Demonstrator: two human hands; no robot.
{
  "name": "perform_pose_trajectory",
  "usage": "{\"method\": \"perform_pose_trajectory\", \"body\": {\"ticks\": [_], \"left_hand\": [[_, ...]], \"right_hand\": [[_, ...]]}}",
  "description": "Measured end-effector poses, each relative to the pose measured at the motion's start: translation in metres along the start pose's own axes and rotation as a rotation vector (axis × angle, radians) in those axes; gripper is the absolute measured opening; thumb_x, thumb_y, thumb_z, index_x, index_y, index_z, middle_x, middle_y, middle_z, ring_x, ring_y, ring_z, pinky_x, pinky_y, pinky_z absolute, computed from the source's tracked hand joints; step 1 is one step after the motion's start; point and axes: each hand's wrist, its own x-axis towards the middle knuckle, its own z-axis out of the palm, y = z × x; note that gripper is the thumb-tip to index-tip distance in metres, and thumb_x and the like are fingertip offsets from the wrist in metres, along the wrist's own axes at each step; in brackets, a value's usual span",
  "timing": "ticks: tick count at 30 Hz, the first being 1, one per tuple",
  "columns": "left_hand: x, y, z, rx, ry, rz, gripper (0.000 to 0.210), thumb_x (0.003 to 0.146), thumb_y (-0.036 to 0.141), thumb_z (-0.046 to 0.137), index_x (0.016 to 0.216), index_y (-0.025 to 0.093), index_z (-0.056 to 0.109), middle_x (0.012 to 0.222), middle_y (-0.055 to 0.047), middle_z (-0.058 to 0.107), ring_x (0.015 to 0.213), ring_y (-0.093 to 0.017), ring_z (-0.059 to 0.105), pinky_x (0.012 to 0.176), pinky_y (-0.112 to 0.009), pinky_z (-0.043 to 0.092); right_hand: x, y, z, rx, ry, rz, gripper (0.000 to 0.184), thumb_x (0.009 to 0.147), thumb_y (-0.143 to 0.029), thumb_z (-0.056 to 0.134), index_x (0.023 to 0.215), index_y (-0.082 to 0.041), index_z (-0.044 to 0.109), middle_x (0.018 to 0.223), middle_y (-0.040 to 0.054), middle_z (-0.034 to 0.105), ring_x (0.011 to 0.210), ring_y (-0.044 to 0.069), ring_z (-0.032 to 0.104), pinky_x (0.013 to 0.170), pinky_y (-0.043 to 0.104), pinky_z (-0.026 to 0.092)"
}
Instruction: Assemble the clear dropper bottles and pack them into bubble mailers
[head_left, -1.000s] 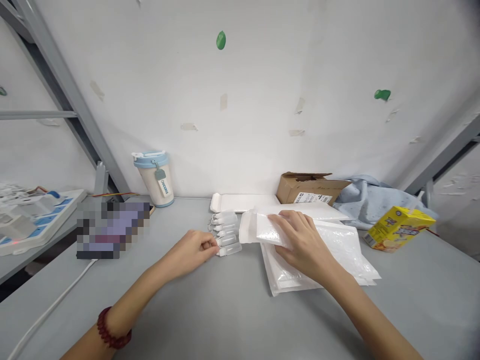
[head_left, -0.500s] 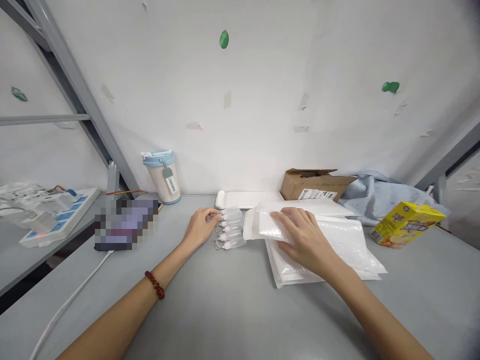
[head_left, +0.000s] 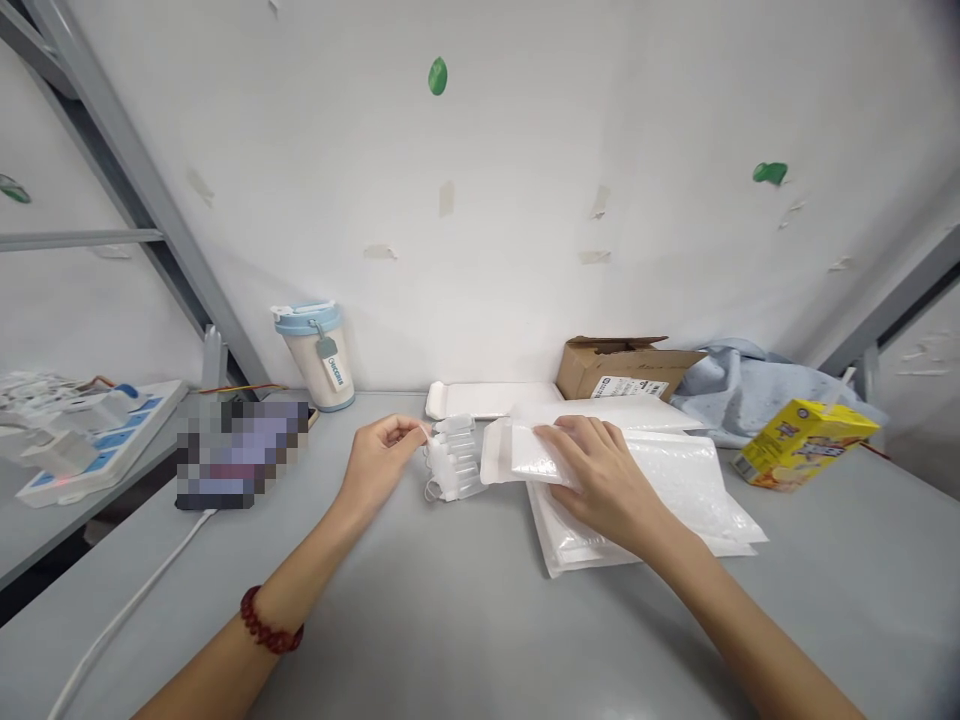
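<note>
My left hand [head_left: 382,455] is closed in a pinch at the ring end of a small clear plastic bottle [head_left: 442,466] with a white top. That bottle hangs slantwise over a row of several similar small bottles [head_left: 468,470] with metal rings, lying on the grey table. My right hand [head_left: 596,470] grips a white bubble mailer [head_left: 531,455], fingers on top and thumb below. The mailer's flap end points left, close beside the bottles. Under the right hand lie more white bubble mailers [head_left: 675,480] in a loose stack.
Behind stand a white flat packet [head_left: 487,398] and an open cardboard box [head_left: 622,370]. A yellow drink carton [head_left: 802,445] and blue cloth [head_left: 750,385] are on the right. At left are a tumbler [head_left: 315,355], a charging phone [head_left: 247,455] and a power strip [head_left: 112,440].
My left hand has drawn slightly left and toward me, lifting one bottle by its ring end. My right hand keeps its grip on the mailer. The view has shifted slightly.
</note>
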Motion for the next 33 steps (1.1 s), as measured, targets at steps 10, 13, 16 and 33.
{"method": "perform_pose_trajectory", "body": {"ticks": [10,13,16,33], "left_hand": [[-0.018,0.011,0.009,0.05,0.13,-0.054,0.012,0.067,0.027,0.056,0.061,0.017,0.057,0.057,0.001,0.062,0.053,-0.012,0.054,0.053,-0.022,0.042],[-0.022,0.012,0.013,0.122,0.158,-0.055,0.013,0.067,0.027,0.056,0.058,0.018,0.055,0.056,0.002,0.062,0.055,-0.014,0.056,0.053,-0.022,0.042],[-0.022,0.011,0.015,0.2,0.187,-0.048,0.015,0.066,0.027,0.056,0.054,0.018,0.053,0.052,0.003,0.059,0.053,-0.013,0.054,0.052,-0.023,0.04],[0.006,-0.012,-0.009,0.272,-0.164,0.1,0.032,0.079,0.035,0.045,0.088,0.016,0.069,0.083,-0.005,0.069,0.077,-0.021,0.06,0.069,-0.029,0.045]], "right_hand": [[0.0,-0.009,0.0,-0.079,0.04,0.026,0.045,0.069,-0.009,0.05,0.113,-0.017,0.048,0.107,0.0129,0.052,0.097,0.026,0.047,0.075,0.037,0.035],[0.0,-0.014,0.0,-0.078,0.03,0.015,0.046,0.069,-0.01,0.051,0.115,-0.016,0.048,0.108,0.0136,0.052,0.096,0.027,0.047,0.074,0.036,0.035],[0.0,-0.019,0.0,-0.071,0.024,-0.003,0.048,0.068,-0.01,0.052,0.115,-0.016,0.048,0.107,0.0141,0.053,0.095,0.027,0.047,0.074,0.036,0.035],[-0.001,-0.025,0.0,-0.033,0.093,-0.025,0.045,0.07,-0.01,0.052,0.115,-0.014,0.049,0.107,0.0144,0.054,0.096,0.027,0.047,0.076,0.037,0.034]]}}
